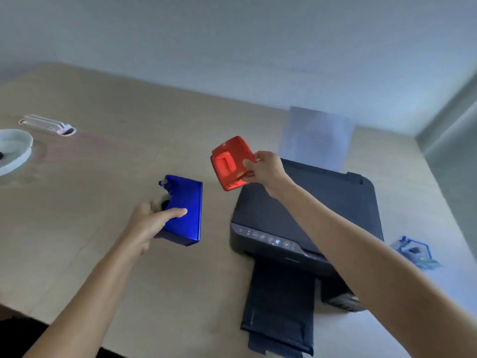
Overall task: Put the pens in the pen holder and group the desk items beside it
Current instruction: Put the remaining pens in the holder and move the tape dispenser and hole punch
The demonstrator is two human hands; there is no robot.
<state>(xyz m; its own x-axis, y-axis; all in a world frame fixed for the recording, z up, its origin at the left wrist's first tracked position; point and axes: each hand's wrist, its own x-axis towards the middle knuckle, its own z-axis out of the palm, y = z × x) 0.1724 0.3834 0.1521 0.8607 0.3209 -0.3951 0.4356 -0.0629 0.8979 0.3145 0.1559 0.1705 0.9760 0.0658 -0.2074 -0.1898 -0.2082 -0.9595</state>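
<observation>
My left hand (152,223) grips a shiny blue tape dispenser (184,210) from its left side, forefinger laid across its top; it sits low over the desk, and I cannot tell if it touches. My right hand (265,169) holds a red hole punch (229,162) in the air, tilted, above the printer's far left corner. No pen holder or pens are in view.
A black printer (309,215) with its paper tray out and a sheet standing at its back fills the desk's right middle. A blue item (415,251) lies to its right. A white dish (15,148) and a white flat gadget (49,125) lie far left.
</observation>
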